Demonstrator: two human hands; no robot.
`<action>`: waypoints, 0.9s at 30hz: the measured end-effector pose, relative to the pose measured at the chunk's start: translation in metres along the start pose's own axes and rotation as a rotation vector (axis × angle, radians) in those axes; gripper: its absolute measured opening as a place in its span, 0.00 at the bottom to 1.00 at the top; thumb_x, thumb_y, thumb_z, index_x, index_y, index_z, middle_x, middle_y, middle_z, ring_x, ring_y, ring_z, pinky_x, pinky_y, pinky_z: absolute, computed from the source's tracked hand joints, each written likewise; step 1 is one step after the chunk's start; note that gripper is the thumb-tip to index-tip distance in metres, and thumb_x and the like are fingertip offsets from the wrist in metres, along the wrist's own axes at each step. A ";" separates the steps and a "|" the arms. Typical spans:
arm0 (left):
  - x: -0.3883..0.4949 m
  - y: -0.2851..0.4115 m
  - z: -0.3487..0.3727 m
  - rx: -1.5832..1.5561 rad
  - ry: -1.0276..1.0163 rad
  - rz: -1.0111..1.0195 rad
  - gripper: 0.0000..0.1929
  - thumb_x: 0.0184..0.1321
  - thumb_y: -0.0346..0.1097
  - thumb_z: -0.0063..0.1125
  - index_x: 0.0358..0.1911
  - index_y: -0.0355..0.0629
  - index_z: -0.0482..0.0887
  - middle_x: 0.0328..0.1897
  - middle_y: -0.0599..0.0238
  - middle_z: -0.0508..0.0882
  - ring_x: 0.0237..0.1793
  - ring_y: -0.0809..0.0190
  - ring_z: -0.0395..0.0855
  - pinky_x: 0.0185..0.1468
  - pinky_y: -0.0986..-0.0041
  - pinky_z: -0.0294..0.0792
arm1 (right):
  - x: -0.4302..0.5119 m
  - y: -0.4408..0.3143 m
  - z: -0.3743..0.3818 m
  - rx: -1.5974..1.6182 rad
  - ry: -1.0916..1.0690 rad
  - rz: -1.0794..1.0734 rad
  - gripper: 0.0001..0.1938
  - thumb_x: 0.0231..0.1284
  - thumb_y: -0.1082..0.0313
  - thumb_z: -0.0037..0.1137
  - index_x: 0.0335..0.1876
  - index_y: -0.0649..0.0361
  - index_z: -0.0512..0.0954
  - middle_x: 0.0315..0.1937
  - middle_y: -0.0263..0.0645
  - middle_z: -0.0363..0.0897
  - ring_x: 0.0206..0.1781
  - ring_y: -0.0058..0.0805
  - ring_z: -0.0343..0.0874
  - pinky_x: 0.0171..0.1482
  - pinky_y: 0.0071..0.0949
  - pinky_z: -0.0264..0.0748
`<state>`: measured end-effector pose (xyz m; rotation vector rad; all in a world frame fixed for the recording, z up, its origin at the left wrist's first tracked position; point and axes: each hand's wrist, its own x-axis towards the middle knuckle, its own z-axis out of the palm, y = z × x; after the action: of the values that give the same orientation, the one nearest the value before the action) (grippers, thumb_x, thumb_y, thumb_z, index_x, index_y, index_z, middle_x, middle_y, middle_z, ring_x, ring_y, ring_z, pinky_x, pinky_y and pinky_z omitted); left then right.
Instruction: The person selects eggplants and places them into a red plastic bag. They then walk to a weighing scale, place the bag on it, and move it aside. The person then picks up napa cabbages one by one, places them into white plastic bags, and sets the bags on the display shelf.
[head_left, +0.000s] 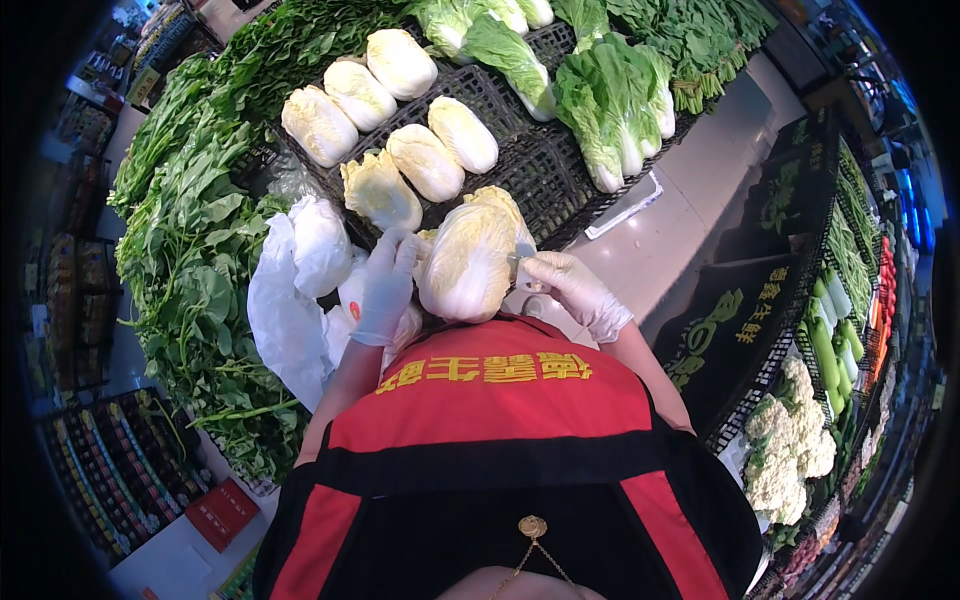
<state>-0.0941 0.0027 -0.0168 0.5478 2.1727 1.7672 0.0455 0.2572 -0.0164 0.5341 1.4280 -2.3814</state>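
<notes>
Close to the red apron, a large napa cabbage (469, 262) lies between my two gloved hands. My left hand (386, 281) is at its left side, fingertips near its loose outer leaves; whether they pinch a leaf cannot be told. At the cabbage's right edge, my right hand (581, 289) grips a small tool with a pale handle (531, 279) and what looks like a short blade. White-wrapped cabbages (321, 244) and loose white wrapping (285, 315) lie left of my left hand. Beyond the large cabbage, a paler napa cabbage (382, 191) rests on the black crate.
Black plastic crates (525, 184) ahead hold several napa cabbages (426, 161) and, to the right, leafy green cabbages (619, 105). Leafy greens (202, 240) heap up at the left. Across the tiled floor (705, 157), a right-hand stand bears cauliflower (787, 442) and other vegetables.
</notes>
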 end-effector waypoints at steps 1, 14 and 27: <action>0.003 -0.002 -0.003 -0.059 -0.014 -0.090 0.09 0.72 0.37 0.47 0.39 0.41 0.80 0.35 0.69 0.83 0.36 0.70 0.79 0.45 0.76 0.71 | -0.001 -0.003 0.003 -0.029 0.014 0.006 0.14 0.68 0.57 0.60 0.46 0.60 0.82 0.39 0.28 0.82 0.39 0.14 0.75 0.47 0.20 0.74; 0.026 0.010 -0.014 -0.289 -0.103 -0.309 0.11 0.70 0.38 0.49 0.41 0.40 0.81 0.33 0.68 0.82 0.32 0.68 0.81 0.37 0.76 0.74 | -0.008 -0.012 0.027 -0.058 0.097 -0.055 0.17 0.67 0.52 0.61 0.36 0.61 0.83 0.27 0.25 0.76 0.32 0.13 0.69 0.39 0.16 0.67; 0.028 0.000 -0.011 -0.179 -0.115 -0.361 0.09 0.70 0.37 0.49 0.39 0.38 0.79 0.31 0.66 0.81 0.29 0.67 0.80 0.34 0.75 0.74 | 0.005 -0.007 0.018 0.055 -0.044 -0.037 0.15 0.68 0.58 0.60 0.25 0.56 0.77 0.23 0.24 0.68 0.27 0.12 0.63 0.30 0.17 0.59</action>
<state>-0.1235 0.0064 -0.0137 0.1929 1.8718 1.6638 0.0354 0.2443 -0.0057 0.4691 1.3687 -2.4519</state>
